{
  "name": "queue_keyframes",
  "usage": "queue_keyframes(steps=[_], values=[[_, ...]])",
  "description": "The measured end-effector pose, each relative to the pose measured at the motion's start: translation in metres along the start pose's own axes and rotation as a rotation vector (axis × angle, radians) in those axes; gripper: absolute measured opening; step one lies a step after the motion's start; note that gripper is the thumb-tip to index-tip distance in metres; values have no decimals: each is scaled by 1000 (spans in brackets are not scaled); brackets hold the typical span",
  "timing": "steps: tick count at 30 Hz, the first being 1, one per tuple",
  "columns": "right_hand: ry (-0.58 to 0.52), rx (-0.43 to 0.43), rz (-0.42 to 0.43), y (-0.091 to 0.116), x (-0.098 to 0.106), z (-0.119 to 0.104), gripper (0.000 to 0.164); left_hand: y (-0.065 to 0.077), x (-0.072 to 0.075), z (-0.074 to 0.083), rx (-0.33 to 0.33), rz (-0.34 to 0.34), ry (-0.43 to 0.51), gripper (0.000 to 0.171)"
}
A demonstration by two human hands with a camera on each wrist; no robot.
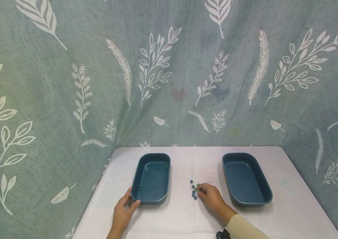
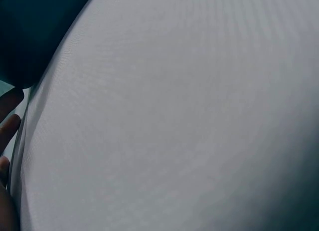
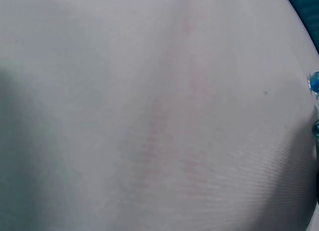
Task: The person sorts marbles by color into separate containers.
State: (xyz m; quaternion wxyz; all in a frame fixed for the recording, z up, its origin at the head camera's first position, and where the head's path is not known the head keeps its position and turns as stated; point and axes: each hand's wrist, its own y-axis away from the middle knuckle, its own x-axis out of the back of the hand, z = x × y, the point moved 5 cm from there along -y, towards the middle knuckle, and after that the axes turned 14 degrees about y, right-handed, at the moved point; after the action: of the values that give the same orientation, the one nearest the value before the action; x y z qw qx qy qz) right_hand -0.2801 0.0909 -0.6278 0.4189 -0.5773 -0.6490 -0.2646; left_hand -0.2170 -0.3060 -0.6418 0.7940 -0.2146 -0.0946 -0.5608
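Note:
Several small glass marbles, blue ones (image 1: pixel 193 187) and green ones (image 1: pixel 198 185), lie in a loose line on the white tabletop. My right hand (image 1: pixel 212 198) is at their right side, thumb and forefinger pinching a green marble (image 1: pixel 196 190) that the fingertips partly hide. On the left stands a blue tray (image 1: pixel 162 199) with two green marbles (image 1: pixel 140 188) in it. My left hand (image 1: pixel 123 212) rests against its near left corner, fingers along the side and thumb at the front rim. The right wrist view catches a blue marble (image 3: pixel 314 82) at its edge.
A second blue tray (image 1: pixel 248 203) of similar shape stands to the right, with no marbles visible inside. Patterned green cloth (image 1: pixel 187 76) hangs behind the table (image 1: pixel 193 159) and along both its sides. A dark object (image 1: pixel 223 234) shows by the right sleeve.

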Motion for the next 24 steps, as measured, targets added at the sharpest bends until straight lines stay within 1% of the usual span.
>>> queue_keyframes(steps=[6, 11, 15, 19, 23, 24], values=[[-43, -29, 2, -3, 2, 0, 18, -1, 0, -3, 32, -13, -1, 74], [-62, -44, -10, -6, 3, 0, 18, -1, 0, -2, 32, -9, -2, 74], [-70, -39, -9, -9, 4, -1, 17, -1, -1, -4, 16, -5, -6, 74], [-76, -37, -2, -13, 8, -6, 16, -1, -1, -5, 20, -5, -4, 74], [-82, -7, 12, -18, 13, -13, 17, -1, -1, -4, 16, -1, 2, 73], [-93, -10, 9, -20, 14, -14, 17, -1, -1, -4, 19, -1, 2, 73]])
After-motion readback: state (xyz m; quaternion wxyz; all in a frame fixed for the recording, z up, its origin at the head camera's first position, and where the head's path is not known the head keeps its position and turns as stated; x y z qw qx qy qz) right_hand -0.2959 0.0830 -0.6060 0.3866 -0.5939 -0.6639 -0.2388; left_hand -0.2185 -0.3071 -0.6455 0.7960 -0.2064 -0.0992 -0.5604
